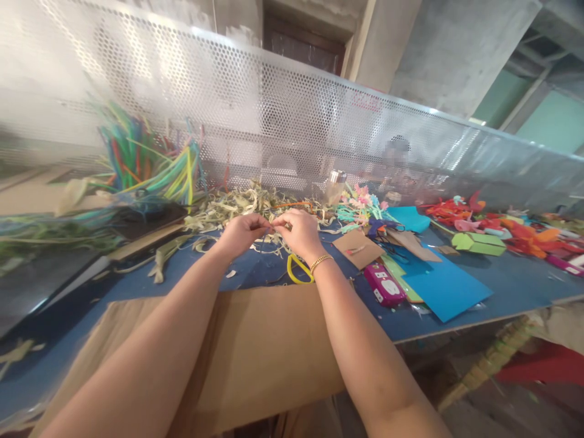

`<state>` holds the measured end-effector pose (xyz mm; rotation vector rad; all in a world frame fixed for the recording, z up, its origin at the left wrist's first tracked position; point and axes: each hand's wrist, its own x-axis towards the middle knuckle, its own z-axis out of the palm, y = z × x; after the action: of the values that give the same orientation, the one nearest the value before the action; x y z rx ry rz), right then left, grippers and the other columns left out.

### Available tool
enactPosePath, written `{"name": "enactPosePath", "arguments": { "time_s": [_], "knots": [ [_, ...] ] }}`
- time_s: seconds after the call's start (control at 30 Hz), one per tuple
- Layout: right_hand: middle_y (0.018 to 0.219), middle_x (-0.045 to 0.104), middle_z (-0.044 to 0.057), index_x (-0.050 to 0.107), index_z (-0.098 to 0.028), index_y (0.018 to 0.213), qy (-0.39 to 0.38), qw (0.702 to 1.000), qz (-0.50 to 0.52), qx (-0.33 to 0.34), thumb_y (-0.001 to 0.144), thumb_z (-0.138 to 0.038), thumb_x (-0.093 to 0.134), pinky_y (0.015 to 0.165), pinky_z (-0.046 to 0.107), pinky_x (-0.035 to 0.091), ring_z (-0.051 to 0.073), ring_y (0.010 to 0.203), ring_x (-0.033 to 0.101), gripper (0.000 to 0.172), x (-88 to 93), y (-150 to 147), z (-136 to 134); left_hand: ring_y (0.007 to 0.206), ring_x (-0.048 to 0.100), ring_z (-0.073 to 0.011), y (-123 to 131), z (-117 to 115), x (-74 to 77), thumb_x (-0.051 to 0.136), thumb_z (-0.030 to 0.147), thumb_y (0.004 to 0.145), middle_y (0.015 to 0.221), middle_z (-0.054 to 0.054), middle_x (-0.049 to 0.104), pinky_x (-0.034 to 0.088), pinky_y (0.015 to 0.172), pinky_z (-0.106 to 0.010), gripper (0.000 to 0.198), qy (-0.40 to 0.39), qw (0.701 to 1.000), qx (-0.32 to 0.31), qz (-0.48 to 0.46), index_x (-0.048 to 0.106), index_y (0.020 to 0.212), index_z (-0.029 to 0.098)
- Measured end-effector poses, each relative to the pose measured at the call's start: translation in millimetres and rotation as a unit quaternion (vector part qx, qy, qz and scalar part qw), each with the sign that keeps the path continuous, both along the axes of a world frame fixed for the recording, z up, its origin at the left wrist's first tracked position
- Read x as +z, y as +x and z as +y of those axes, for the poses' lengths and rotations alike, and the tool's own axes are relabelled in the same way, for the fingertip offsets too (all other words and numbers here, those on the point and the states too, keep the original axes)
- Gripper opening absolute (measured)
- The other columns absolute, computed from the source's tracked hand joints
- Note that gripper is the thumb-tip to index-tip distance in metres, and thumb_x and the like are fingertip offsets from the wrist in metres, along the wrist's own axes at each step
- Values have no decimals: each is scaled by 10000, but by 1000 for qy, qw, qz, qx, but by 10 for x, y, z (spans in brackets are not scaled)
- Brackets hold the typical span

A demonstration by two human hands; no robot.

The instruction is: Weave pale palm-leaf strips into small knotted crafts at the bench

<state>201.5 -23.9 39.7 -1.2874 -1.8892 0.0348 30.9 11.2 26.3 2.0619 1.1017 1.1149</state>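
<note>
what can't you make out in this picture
Head view: what, if anything, is pinched between the left hand and right hand; too small and blurred.
Head view: whether the yellow loop runs further right; the right forearm blocks it.
Head view: the far-right purple item's end; cut off by the right edge.
Head view: details behind the perforated screen; its mesh obscures them.

On the table [520,277], a heap of strips [228,207]: left of it, a stem bundle [134,155]; behind it, a panel [292,91]; before it, a cardboard sheet [269,340]; right of it, flowers [358,204] and a socket block [385,285].
</note>
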Motion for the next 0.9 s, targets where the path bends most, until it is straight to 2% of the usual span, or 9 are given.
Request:
{"name": "enactPosePath", "arguments": {
  "time_s": [0.17, 0.27, 0.43, 0.6, 0.73, 0.9],
  "knots": [
    [924, 697, 10, 666, -246, 945, -42, 996, 74, 34, 809, -230, 619, 861, 300, 455, 142, 856, 638, 145, -70, -8, 52, 646, 543, -136, 1, 44, -48, 638, 388, 691, 730, -28, 667, 400, 621, -248, 247, -7, 999, -33, -16, 667, 787, 163],
    [897, 701, 2, 652, -234, 925, -70, 991, 102, 52, 811, -208, 598, 801, 263, 473, 126, 818, 646, 129, -118, -2, 97, 615, 520, -128, 9, 35, -48, 657, 421, 673, 692, -21, 650, 391, 595, -245, 274, -9, 999, -34, -19, 663, 768, 164],
    [780, 684, -19, 649, -230, 869, -72, 993, 87, 34, 810, -147, 524, 723, 245, 467, 119, 704, 621, 162, -144, 14, 126, 603, 506, -124, 21, 16, -46, 669, 435, 664, 675, -19, 625, 385, 574, -242, 284, -26, 998, -43, -39, 647, 744, 163],
    [845, 710, 18, 670, -198, 834, -81, 991, 104, 37, 783, -132, 540, 734, 248, 481, 128, 739, 640, 155, -143, 18, 130, 637, 525, -128, 14, 47, -76, 655, 391, 682, 714, -25, 628, 399, 603, -244, 249, -27, 996, -56, -56, 639, 770, 158],
    [850, 719, 39, 682, -181, 814, -91, 987, 126, 49, 777, -215, 601, 724, 249, 494, 142, 759, 660, 96, -133, 19, 121, 643, 530, -131, 3, 61, -84, 658, 366, 690, 708, -25, 626, 405, 608, -244, 224, -23, 997, -56, -56, 634, 768, 157],
    [806, 720, 38, 694, -189, 796, -94, 991, 88, 48, 772, -265, 642, 723, 263, 483, 155, 751, 660, 95, -111, 29, 107, 630, 540, -138, -10, 76, -104, 660, 392, 691, 708, -30, 640, 407, 593, -251, 251, -6, 999, -44, -21, 648, 785, 159]
  ]
}}
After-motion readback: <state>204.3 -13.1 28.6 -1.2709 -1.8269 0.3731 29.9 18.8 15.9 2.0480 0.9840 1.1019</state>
